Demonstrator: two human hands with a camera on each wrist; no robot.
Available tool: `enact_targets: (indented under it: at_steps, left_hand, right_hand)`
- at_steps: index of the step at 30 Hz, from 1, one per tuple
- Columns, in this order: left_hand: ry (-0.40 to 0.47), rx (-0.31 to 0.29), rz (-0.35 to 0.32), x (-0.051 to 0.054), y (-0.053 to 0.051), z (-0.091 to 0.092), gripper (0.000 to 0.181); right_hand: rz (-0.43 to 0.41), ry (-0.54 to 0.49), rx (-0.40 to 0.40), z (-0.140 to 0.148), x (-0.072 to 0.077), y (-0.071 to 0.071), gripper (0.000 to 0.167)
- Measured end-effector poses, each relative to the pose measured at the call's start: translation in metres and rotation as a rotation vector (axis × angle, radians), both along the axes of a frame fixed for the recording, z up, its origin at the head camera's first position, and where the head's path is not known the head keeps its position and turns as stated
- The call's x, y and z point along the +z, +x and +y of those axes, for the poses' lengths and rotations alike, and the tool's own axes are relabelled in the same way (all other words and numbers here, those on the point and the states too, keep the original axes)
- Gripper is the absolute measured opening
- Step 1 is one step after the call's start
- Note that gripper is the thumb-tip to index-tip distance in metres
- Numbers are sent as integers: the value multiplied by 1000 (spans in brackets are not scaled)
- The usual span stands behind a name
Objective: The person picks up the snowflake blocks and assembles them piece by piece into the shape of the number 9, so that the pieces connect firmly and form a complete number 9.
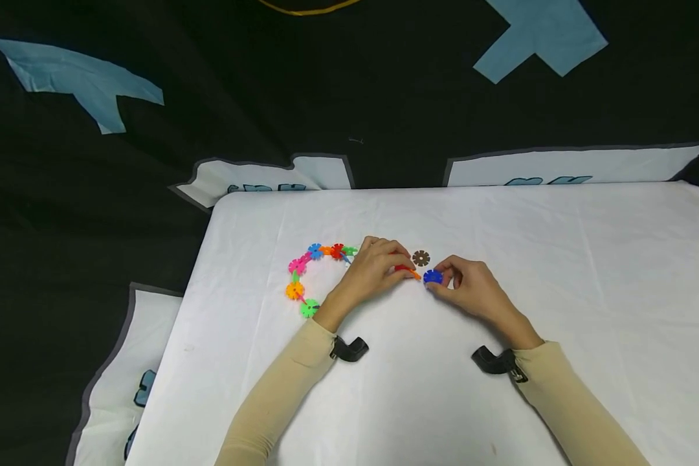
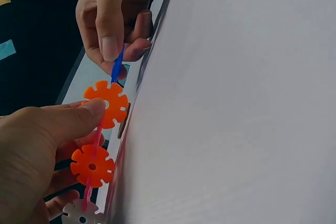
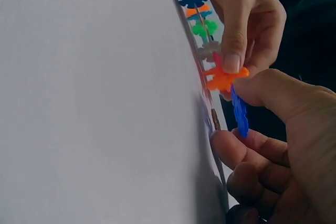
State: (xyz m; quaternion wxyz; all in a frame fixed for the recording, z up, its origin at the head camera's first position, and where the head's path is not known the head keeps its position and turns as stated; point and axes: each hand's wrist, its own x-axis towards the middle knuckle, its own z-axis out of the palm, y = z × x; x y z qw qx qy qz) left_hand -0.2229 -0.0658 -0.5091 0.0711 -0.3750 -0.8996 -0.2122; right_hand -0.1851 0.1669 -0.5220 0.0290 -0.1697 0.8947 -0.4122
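Note:
My left hand (image 1: 375, 266) pinches an orange notched plastic disc (image 2: 116, 94) between thumb and fingers. That disc is the end of a chain of interlocking notched discs; another orange disc (image 2: 79, 165) and a whitish disc (image 2: 73, 219) follow it in the left wrist view. My right hand (image 1: 474, 290) pinches a blue notched disc (image 1: 433, 276) by its rim. Edge-on, the blue disc meets the orange disc's rim in the left wrist view; how deep the notches engage cannot be told. Part of the chain is hidden behind my left hand.
A loose brown disc (image 1: 425, 261) lies on the white tabletop (image 1: 588, 291) just beyond the hands. The chain curves leftward through a pink disc (image 1: 296, 266) to a green disc (image 1: 309, 308) beside the left wrist. Dark cloth (image 1: 268, 90) hangs behind the table.

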Motion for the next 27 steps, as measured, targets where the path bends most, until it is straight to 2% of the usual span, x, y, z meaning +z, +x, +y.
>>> enact_targets:
  at_steps: [8, 13, 17, 27]
  left_hand:
    - [29, -5, 8, -1, 0, 0, 10]
    - [53, -5, -3, -3, -1, -1, 11]
    - [92, -9, -37, -5, -2, -2, 10]
    - [127, -11, -100, -6, -1, -4, 8]
  right_hand:
    - [-2, -68, -45, -12, -1, 5, 30]
    - [-67, -170, -59, -17, -2, 7, 34]
    - [-124, -209, -43, -16, -2, 7, 36]
    - [-89, -250, -31, -20, -8, 8, 26]
